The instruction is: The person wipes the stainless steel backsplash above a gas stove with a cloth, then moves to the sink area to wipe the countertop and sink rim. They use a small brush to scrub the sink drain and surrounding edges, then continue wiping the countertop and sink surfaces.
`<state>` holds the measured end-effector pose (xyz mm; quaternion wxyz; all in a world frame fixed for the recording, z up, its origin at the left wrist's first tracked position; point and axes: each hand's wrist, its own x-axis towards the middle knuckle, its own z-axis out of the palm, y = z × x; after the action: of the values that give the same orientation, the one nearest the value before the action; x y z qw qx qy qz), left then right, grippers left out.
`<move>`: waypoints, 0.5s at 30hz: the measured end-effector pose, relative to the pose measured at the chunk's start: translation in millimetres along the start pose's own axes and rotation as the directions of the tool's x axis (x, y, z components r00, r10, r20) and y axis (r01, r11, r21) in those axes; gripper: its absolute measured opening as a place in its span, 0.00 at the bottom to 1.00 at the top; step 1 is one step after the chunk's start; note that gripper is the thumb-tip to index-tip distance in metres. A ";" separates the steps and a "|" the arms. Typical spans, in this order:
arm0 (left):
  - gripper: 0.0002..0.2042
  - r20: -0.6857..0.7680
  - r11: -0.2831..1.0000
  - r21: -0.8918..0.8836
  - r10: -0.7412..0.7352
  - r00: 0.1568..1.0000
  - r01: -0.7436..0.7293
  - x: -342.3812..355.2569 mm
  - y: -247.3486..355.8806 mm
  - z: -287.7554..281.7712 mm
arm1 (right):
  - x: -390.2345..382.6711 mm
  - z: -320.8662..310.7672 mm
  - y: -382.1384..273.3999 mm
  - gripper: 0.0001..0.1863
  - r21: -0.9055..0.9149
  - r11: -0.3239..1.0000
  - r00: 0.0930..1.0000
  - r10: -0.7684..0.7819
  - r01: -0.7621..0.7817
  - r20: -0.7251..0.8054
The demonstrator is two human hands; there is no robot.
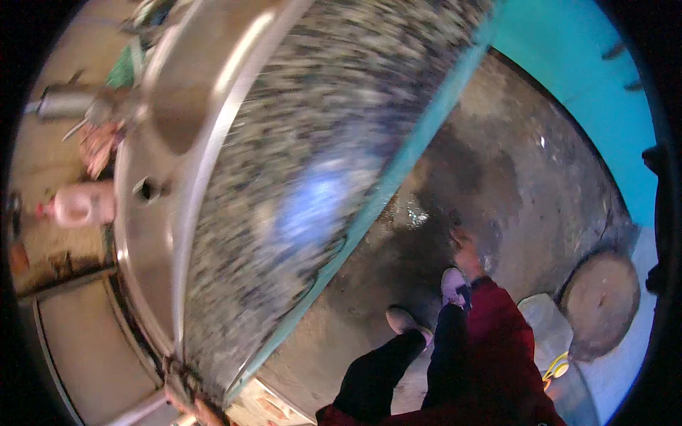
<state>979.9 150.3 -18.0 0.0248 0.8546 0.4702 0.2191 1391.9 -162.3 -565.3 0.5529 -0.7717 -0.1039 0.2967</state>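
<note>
My right hand (pixel 465 254), at the end of a dark red sleeve, hangs over the wet floor beside the counter, fingers apart and nothing visible in them. What appears to be my left hand (pixel 186 394) is at the lower left, by the near corner of the sink and counter. It is blurred, and whether it holds anything cannot be made out. The speckled stone counter (pixel 249 192) is smeared by motion and has a bluish glare on it. Along its far left runs the stainless steel sink (pixel 142 241).
A pinkish jug (pixel 85 204) and a crumpled reddish cloth (pixel 101 145) lie beyond the sink. A framed panel (pixel 96 341) is at lower left. At right are a teal wall (pixel 568 64), a round brownish disc (pixel 602 305) and a clear container (pixel 547 323). My shoes stand on the wet floor (pixel 497 184).
</note>
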 end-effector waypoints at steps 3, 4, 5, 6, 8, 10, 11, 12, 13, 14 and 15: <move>0.36 -0.080 0.997 -0.073 -0.044 0.996 0.038 -10.9 1.6 -0.4 | -51.5 -49.5 -66.9 0.20 -0.134 0.984 0.993 -0.112 0.117 0.049; 0.34 -0.038 0.986 -0.087 -0.143 0.989 0.140 -13.8 6.3 -0.6 | -66.9 -64.3 -93.6 0.18 -0.043 0.997 0.997 -0.067 0.068 0.033; 0.33 -0.011 0.985 -0.099 -0.141 0.990 0.139 -13.3 11.5 1.1 | -82.0 -79.0 -122.3 0.17 -0.065 0.996 0.997 -0.063 0.065 0.035; 0.33 -0.021 0.976 -0.141 -0.171 0.985 0.166 -12.1 17.1 2.9 | -98.0 -88.9 -151.8 0.15 -0.144 0.982 0.993 -0.113 0.118 0.043; 0.33 -0.053 0.993 -0.092 -0.080 0.995 0.075 -5.3 24.9 5.4 | -119.7 -94.6 -209.1 0.13 -0.132 0.991 1.000 -0.028 0.030 0.012; 0.36 -0.056 0.997 -0.079 -0.006 0.998 0.002 0.2 28.9 6.3 | -135.9 -94.2 -264.0 0.12 -0.030 0.999 0.999 -0.021 0.023 0.048; 0.36 -0.064 0.998 -0.069 0.000 0.998 -0.004 1.3 30.8 5.4 | -142.8 -90.5 -291.8 0.11 0.053 0.998 0.996 -0.044 0.040 0.079; 0.35 -0.086 0.997 -0.073 0.024 0.996 -0.030 2.7 32.4 6.5 | -146.8 -84.9 -320.1 0.11 0.172 0.982 0.990 -0.101 0.083 0.099; 0.35 -0.109 0.996 -0.075 0.029 0.994 -0.037 3.6 33.3 6.5 | -154.0 -78.4 -349.5 0.12 0.134 0.985 0.983 -0.124 0.105 0.138; 0.34 -0.102 0.996 -0.090 -0.004 0.995 -0.005 4.3 34.7 6.2 | -161.3 -71.1 -379.5 0.13 0.133 0.979 0.970 -0.175 0.154 0.168; 0.34 -0.105 0.996 -0.088 -0.002 0.994 -0.007 5.9 35.9 5.9 | -166.2 -62.7 -409.9 0.14 0.134 0.970 0.953 -0.228 0.204 0.197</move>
<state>1013.4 136.1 -12.3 0.0372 0.8406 0.4596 0.2844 1363.2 -142.7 -120.0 0.6103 -0.6875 -0.2290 0.3201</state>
